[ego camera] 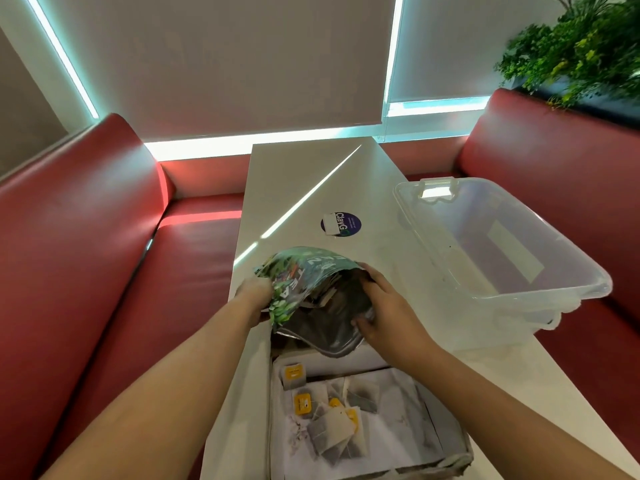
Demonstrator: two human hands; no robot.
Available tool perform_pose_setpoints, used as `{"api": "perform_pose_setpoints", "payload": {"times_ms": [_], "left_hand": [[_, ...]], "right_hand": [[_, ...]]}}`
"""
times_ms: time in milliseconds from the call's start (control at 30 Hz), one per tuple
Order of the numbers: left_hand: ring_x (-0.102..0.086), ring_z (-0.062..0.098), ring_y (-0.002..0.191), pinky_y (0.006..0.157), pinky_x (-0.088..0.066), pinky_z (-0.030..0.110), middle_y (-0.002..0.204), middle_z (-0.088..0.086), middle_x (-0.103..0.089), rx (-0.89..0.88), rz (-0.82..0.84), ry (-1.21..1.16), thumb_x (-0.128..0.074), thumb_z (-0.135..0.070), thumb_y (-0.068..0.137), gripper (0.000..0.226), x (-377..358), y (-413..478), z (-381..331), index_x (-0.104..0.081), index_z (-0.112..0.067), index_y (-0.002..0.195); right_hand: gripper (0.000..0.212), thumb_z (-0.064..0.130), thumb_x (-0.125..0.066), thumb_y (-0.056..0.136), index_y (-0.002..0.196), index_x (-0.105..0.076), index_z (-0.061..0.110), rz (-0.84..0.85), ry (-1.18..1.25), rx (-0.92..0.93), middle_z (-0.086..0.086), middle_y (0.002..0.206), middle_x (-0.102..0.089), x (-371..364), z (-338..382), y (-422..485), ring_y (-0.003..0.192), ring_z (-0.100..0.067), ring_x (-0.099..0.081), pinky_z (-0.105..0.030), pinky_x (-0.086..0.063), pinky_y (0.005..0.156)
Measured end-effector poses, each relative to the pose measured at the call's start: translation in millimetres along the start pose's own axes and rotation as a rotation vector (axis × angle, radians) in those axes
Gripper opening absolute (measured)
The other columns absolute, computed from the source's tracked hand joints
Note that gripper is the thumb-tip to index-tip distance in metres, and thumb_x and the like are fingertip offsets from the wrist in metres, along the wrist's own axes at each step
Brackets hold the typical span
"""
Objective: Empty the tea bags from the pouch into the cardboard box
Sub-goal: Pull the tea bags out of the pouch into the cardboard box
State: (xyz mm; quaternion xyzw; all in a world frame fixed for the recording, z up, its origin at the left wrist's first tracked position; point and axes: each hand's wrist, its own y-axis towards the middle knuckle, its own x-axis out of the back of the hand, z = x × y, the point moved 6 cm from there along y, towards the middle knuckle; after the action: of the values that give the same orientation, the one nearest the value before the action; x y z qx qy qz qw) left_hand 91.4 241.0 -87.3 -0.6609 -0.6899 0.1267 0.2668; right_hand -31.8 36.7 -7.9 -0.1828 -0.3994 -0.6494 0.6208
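— Why is the tea pouch (311, 292) tipped mouth-down over the cardboard box (450, 455)?

— So bags slide out, I'd guess; several tea bags (332, 427) already lie inside. The left hand (254, 296) grips the printed side, the right hand (384, 306) holds the mouth open.

— And the clear plastic tub (502, 237)?

— Beside them on the table (294, 188) — untouched.

Left grip (254, 294), right grip (382, 308) closed.
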Motion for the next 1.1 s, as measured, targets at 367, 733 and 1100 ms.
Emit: {"api": "perform_pose_setpoints", "payload": {"times_ms": [367,733,1100], "left_hand": [[-0.045,0.015,0.070,0.063,-0.036,0.033,0.080,0.001,-0.049,-0.664,-0.269,-0.024,-0.038,-0.023,0.099,0.016,16.2,-55.4,-98.8,-0.044,-0.010,0.093],[-0.052,0.025,0.089,0.076,-0.044,0.040,0.089,0.007,-0.053,-0.786,-0.159,-0.186,-0.038,-0.030,0.095,0.018,32.5,-67.4,-123.7,-0.043,-0.033,0.078],[-0.053,0.026,0.092,0.079,-0.046,0.044,0.095,0.012,-0.053,-0.765,-0.118,-0.314,-0.039,-0.031,0.093,0.017,41.1,-71.0,-128.1,-0.044,-0.033,0.078]], "right_hand": [[0.077,-0.007,-0.071,0.074,0.141,-0.036,0.007,-0.298,0.015,0.184,-0.004,0.152,-0.024,44.8,30.6,-0.3,0.123,0.008,-0.038,0.004,-0.034,0.088],[0.087,-0.002,-0.075,0.072,0.142,-0.028,0.016,-0.356,-0.006,0.177,0.001,0.150,-0.023,57.9,45.5,8.9,0.120,0.006,-0.033,0.010,-0.024,0.090],[0.085,-0.001,-0.074,0.072,0.143,-0.029,0.013,-0.330,-0.024,0.158,-0.001,0.152,-0.024,64.8,56.4,13.5,0.122,-0.003,-0.034,0.012,-0.021,0.088]]}}
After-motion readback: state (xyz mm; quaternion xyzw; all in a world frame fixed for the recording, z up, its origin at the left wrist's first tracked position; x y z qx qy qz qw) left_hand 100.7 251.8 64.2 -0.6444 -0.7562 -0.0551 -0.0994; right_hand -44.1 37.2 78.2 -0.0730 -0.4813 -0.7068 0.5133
